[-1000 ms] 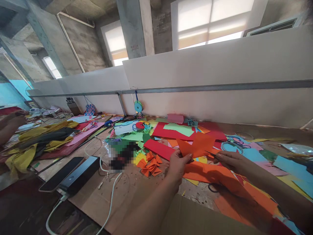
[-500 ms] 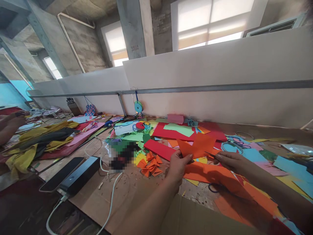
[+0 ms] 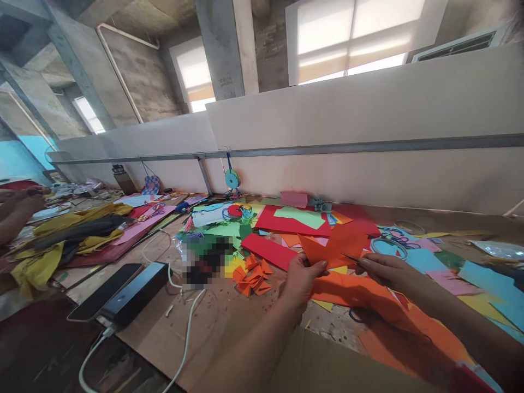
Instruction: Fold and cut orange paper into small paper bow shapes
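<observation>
Landmark: large red sheet (image 3: 286, 224) lying flat at the back of the cardboard-covered table (image 3: 229, 322)

- orange paper piece (image 3: 333, 245) is held up just in front of the red sheet, tilted, partly covering its near edge
- left hand (image 3: 301, 281) is clamped on the lower left corner of the orange piece, thumb on top, fingers underneath
- right hand (image 3: 387, 270) is closed around scissors (image 3: 352, 258); only the thin dark blade tip is seen, touching the orange piece at its right edge. Whether the blades are apart or together cannot be told
- both hands are close together, joined only through the paper
- more orange sheets (image 3: 360, 295) are spread flat under the right hand, nearer than the red sheet
- folded orange scraps (image 3: 252, 277) are piled left of the left hand, in front of the red sheet's left end
- light green sheet (image 3: 301, 216) is laid on top of the red sheet
- black box (image 3: 135, 292) with a phone (image 3: 102, 299) beside it is set well left of the red sheet, white cable (image 3: 186, 333) running from it
- yellow and dark cloth (image 3: 69, 232) is heaped far left
- another person's hand (image 3: 20, 202) is seen at the far left edge, well apart from the work
- blue and pink paper (image 3: 470, 273) is scattered right of the red sheet
</observation>
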Demonstrator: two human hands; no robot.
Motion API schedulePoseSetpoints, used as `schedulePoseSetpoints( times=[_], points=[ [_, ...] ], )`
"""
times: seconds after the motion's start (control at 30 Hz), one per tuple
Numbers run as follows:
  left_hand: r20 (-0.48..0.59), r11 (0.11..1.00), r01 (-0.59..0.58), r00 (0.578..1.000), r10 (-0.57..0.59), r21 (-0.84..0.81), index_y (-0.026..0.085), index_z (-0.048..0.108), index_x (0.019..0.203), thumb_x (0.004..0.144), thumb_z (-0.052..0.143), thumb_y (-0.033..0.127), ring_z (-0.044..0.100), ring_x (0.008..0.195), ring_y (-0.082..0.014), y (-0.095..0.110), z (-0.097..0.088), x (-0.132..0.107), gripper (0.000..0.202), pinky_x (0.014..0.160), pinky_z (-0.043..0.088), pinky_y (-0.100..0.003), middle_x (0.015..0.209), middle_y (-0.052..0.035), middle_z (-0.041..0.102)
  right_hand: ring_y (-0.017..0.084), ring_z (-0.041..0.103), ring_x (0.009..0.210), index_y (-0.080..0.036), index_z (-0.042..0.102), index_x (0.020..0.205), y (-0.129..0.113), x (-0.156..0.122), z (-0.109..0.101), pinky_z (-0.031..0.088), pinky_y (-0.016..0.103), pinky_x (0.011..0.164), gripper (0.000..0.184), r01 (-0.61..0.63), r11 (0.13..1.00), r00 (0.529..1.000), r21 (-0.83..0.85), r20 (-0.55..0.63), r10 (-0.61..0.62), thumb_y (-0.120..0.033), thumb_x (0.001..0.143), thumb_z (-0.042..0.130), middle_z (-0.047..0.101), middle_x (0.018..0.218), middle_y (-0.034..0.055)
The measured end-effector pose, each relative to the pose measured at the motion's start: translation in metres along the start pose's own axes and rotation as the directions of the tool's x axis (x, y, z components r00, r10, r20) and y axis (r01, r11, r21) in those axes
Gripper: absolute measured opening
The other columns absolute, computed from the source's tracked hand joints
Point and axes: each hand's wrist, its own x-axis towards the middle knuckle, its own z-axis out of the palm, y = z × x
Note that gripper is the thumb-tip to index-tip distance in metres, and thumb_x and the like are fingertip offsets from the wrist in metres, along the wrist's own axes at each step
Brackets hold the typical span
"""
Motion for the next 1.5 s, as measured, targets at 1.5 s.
schedulePoseSetpoints(
  times=[1.5],
  points=[
    [0.110, 0.995, 0.091, 0.989, -0.096, 0.044, 0.007, 0.072, 0.083, 0.045, 0.092, 0.035, 0.056, 0.056, -0.0120, 0.002, -0.001, -0.003, 0.051, 0.056, 0.045, -0.022, 0.076, -0.0088, 0.069, 0.010, 0.033, 0.055, -0.020, 0.051, 0.069, -0.013, -0.013, 0.016, 0.024, 0.026, 0.052, 0.041, -0.099, 0.965, 0.993, 0.241, -0.044, 0.113, -0.057, 0.080, 0.064, 0.044, 0.061, -0.0058]
  ],
)
